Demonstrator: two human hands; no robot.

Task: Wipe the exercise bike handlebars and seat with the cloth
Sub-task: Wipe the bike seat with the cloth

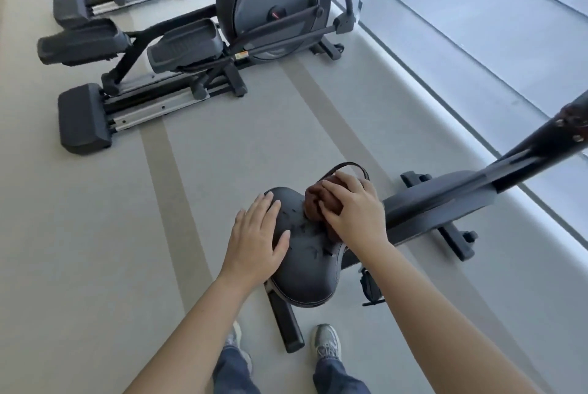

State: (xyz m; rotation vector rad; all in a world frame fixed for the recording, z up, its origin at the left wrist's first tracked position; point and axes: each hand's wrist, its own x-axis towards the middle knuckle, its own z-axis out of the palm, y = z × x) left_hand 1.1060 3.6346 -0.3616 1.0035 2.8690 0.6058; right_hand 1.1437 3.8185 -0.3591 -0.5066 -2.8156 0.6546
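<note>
Our two bare forearms reach up from the bottom edge of the view, and below them we see our legs in blue jeans [234,371] and grey trainers [327,342] standing on the floor [222,151]. That floor is pale grey, with two darker bands running across it away from us. Along its right edge a low raised ledge [413,81] meets a bright window wall [477,11]. Toward the far left corner of the floor stand dark elliptical machines [191,43], one behind another, well apart from us.

Between our feet lies the rear foot bar of the exercise bike [439,202], whose dark frame rises to the right edge of the view; we cannot see the handlebars themselves. The black seat [305,266] sits just in front of us, its wide back end nearest and its narrow nose pointing away. Small dark marks show on its top, too small to make out.

Our left hand [257,241] lies flat and open on the left edge of the seat, fingers spread and touching the surface, gripping nothing. Our right hand [353,212] is curled over the bunched brown cloth [315,205], pressing it onto the right side of the seat near the nose, with the fingers closed around it. A dark strap loop [346,165] shows just beyond that hand.
</note>
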